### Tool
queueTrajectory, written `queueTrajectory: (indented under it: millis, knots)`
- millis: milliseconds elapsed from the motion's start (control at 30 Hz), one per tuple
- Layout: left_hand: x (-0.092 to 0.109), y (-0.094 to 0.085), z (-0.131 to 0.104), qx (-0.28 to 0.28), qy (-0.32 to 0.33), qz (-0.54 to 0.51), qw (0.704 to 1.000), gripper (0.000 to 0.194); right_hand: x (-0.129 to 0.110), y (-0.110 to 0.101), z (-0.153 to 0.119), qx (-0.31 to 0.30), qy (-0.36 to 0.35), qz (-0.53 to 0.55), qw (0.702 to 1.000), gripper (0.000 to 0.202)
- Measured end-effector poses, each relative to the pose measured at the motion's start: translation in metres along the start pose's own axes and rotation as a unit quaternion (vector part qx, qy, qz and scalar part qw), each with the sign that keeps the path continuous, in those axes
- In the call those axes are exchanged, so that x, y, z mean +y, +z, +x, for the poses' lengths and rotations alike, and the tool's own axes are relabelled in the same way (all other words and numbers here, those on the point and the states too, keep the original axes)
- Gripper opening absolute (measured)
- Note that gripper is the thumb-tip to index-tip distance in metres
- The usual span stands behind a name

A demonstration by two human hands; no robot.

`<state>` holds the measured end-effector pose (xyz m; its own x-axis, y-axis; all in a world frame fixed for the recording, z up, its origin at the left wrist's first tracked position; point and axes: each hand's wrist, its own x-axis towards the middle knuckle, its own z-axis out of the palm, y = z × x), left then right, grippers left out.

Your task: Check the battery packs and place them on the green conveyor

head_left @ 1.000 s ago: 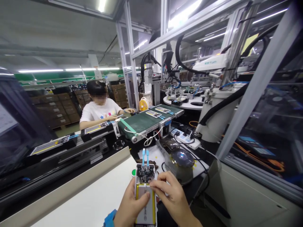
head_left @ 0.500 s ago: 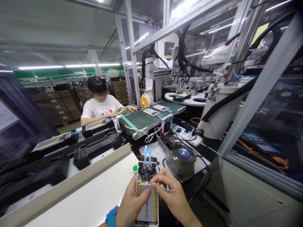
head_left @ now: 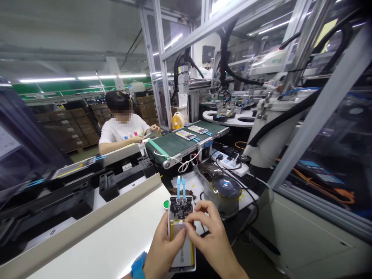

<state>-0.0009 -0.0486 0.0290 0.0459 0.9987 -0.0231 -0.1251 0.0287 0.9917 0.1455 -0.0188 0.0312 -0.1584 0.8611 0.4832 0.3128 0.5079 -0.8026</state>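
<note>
An open white device (head_left: pixel 181 236) shows a dark circuit board (head_left: pixel 180 207) at its top end and a silver battery with yellow edges below. Two light blue ribbon cables (head_left: pixel 181 187) stick up from the board. My left hand (head_left: pixel 164 244) is wrapped round the device's left side, its thumb on the battery. At the right edge of the battery my right hand (head_left: pixel 210 234) has thumb and index finger pinched together near the board; what lies between the fingertips is too small to name.
A green conveyor (head_left: pixel 171 145) carries two similar devices. Black fixtures (head_left: pixel 124 178) stand in a row behind the white tabletop (head_left: pixel 95 248). A person (head_left: pixel 123 128) sits at the far left. A power strip (head_left: pixel 231 164) and cables are at right.
The fixtures and devices at the left have shifted along the line. The person's hand beside the conveyor has lifted. My right hand's other fingers are slightly more raised.
</note>
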Motion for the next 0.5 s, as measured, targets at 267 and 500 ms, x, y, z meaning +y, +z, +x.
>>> queueTrajectory:
  millis: [267, 500]
  knots:
    - [-0.003, 0.0, -0.004, 0.024, 0.02, 0.031, 0.999, 0.041, -0.011, 0.014, 0.008, -0.06, 0.243, 0.46, 0.852, 0.028]
    - [-0.006, 0.004, -0.004, 0.056, -0.052, -0.068, 0.995, 0.056, 0.009, 0.007, 0.003, -0.054, 0.185, 0.418, 0.888, 0.036]
